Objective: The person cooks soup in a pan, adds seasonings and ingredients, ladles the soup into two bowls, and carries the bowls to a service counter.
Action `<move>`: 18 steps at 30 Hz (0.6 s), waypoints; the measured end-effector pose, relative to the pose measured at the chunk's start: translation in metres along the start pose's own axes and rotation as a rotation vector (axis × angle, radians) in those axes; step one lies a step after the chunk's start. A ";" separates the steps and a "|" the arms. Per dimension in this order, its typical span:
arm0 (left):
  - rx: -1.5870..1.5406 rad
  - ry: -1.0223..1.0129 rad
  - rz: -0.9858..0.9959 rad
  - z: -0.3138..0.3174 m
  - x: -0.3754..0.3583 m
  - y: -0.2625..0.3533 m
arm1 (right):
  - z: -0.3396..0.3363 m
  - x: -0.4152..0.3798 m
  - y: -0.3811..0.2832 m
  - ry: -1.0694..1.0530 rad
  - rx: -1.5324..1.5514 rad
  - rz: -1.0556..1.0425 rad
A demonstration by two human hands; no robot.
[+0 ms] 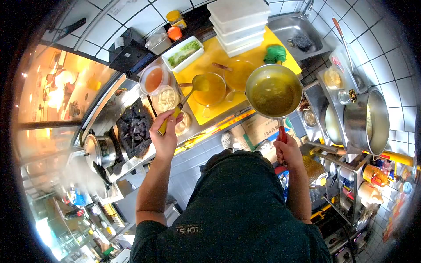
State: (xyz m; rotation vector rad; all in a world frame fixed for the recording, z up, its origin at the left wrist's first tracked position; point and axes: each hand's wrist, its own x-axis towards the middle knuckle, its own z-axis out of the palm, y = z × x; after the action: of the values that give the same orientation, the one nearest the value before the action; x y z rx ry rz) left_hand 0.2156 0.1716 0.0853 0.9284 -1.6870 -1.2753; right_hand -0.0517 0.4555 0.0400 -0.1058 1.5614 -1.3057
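My left hand (164,133) is closed round the yellow-green handle of a ladle (201,83), whose bowl is over a clear bowl of orange-yellow liquid (210,94). In my right hand (288,151) is the red handle of a metal pan (274,91) with yellow-green liquid inside, held level above the right end of the yellow board (195,107). Between ladle and pan stands a second clear bowl (239,75) of yellow liquid. Left of the ladle are a tub of orange-red sauce (154,79) and a tub of pale creamy food (165,98).
White lidded boxes (240,26) are stacked behind the board, beside a green cloth (275,54) and a sink (298,37). A white tray of greens (183,53) is at the back left. A black burner (135,127) lies left; a large pot (366,120) stands right.
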 end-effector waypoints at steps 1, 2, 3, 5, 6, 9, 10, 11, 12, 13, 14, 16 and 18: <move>-0.015 0.008 -0.012 0.001 0.002 -0.001 | 0.001 0.000 -0.001 0.003 0.008 0.002; -0.038 0.025 -0.030 0.001 0.003 0.000 | 0.001 0.000 -0.001 0.007 0.016 0.003; -0.060 0.042 -0.048 0.000 0.004 0.003 | 0.000 0.000 -0.002 0.010 0.017 0.004; -0.103 0.075 -0.091 0.000 0.004 0.010 | 0.000 -0.002 -0.003 0.013 0.019 0.007; -0.124 0.089 -0.115 -0.001 0.005 0.013 | 0.000 -0.003 -0.005 0.018 0.022 0.011; -0.175 0.119 -0.156 0.001 0.008 0.017 | -0.003 -0.006 -0.008 0.027 0.042 0.026; -0.201 0.126 -0.161 0.004 0.009 0.020 | -0.005 -0.006 -0.008 0.026 0.054 0.030; -0.227 0.132 -0.166 0.007 0.010 0.023 | -0.008 -0.006 -0.007 0.024 0.066 0.034; -0.243 0.136 -0.177 0.012 0.011 0.027 | -0.011 -0.006 -0.006 0.025 0.073 0.027; -0.262 0.133 -0.172 0.019 0.011 0.028 | -0.014 -0.006 -0.005 0.026 0.081 0.021; -0.281 0.128 -0.167 0.026 0.011 0.030 | -0.017 -0.007 -0.004 0.027 0.088 0.015; -0.294 0.096 -0.145 0.048 0.011 0.036 | -0.024 -0.009 -0.004 0.038 0.098 0.010; -0.228 0.017 -0.068 0.072 0.010 0.029 | -0.033 -0.013 -0.005 0.046 0.100 0.007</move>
State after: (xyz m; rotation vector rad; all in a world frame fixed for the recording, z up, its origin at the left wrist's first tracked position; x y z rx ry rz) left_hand 0.1434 0.1960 0.1039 0.8631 -1.4714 -1.4662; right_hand -0.0728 0.4839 0.0476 -0.0074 1.5308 -1.3872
